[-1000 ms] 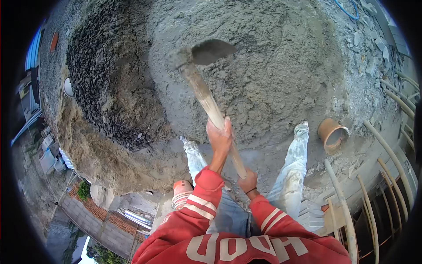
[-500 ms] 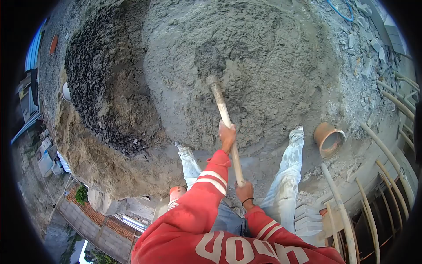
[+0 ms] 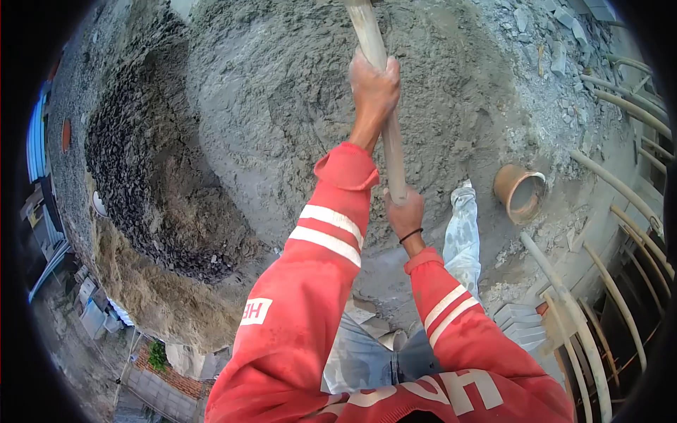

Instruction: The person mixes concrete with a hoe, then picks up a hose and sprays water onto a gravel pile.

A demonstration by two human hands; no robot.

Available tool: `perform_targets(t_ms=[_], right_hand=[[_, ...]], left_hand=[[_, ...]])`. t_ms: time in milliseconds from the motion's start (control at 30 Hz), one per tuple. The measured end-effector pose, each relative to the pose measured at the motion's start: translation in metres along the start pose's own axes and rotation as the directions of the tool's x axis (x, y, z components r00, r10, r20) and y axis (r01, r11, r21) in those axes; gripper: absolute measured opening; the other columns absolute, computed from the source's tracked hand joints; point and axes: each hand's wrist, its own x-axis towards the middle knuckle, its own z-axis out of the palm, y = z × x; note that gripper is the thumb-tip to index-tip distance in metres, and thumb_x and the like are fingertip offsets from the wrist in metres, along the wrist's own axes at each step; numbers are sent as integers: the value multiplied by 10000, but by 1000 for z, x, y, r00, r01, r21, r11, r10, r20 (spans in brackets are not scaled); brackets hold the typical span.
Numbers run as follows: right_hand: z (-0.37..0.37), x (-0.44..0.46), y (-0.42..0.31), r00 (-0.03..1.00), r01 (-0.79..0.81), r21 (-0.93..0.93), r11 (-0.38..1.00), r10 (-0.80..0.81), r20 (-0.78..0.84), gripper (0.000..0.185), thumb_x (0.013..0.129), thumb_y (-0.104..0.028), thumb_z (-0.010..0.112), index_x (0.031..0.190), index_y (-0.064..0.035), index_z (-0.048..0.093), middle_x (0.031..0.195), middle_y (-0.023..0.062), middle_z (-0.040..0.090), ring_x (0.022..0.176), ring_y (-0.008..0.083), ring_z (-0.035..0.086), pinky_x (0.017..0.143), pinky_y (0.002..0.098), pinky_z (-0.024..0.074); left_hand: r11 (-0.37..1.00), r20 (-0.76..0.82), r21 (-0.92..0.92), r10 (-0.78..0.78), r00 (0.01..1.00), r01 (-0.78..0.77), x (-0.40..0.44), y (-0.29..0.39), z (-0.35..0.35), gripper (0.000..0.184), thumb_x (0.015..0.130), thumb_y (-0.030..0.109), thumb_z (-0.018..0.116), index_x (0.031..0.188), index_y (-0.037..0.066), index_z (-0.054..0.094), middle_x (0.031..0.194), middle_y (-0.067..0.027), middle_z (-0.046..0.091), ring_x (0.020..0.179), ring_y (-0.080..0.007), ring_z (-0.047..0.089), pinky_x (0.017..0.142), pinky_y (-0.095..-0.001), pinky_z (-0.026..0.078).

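Both of my hands are closed round the pale wooden handle of a hoe (image 3: 393, 151). My left hand (image 3: 374, 83) grips it higher up, while my right hand (image 3: 405, 213), with a dark band at the wrist, holds the near end. The handle rises past the top edge of the view, so the hoe's head is out of sight. Beneath and beyond lies a broad bed of wet grey mortar or concrete mix (image 3: 282, 120) with a rough surface.
Dark gravel (image 3: 127, 169) is heaped along the left of the mix. A mud-coated bucket (image 3: 520, 194) lies tilted at the right. Past it are wooden poles (image 3: 564, 289), stacked grey blocks (image 3: 520, 326) and broken rubble (image 3: 557, 60). My right trouser leg (image 3: 462, 236) stands beside the mix.
Both hands have moved up and forward with the hoe. Its far end, earlier down in the mix, has left the view. The camera view has also shifted.
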Motion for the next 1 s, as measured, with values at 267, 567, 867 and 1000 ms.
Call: perform_targets(t_ms=[267,567,867,1000], right_hand=[[12,-181,106,824,-531,142,836,470,315,293,728,-216,714,701,58,613,597,211,603,561,312,616,538,426,436],[13,-301,113,925,-196,-105,975,220,309,184,714,-143,671,835,-11,633,727,233,624,733,419,622,626,447,500],[45,54,-55,967,85,95,992,-105,233,254,722,-215,691,865,-10,645,749,258,624,763,436,612,648,468,485],[65,16,-12,918,-211,-33,977,209,336,376,735,-262,717,858,83,632,775,298,630,826,410,644,680,435,497]], left_hand=[[598,-56,675,-542,838,432,-198,-143,-4,472,806,233,646,1152,-28,459,1091,-256,574,1022,-433,558,895,-473,449],[742,-64,116,-658,750,660,-297,-13,-131,249,767,87,620,972,0,510,715,-53,556,596,-162,560,546,-307,463],[980,-186,194,2,983,35,55,-21,-76,243,832,97,631,964,-19,462,618,-41,516,458,-122,515,412,-266,443],[693,-213,547,-428,878,470,22,-155,-56,382,758,154,655,1041,-52,502,952,-268,633,910,-414,629,796,-437,514]])
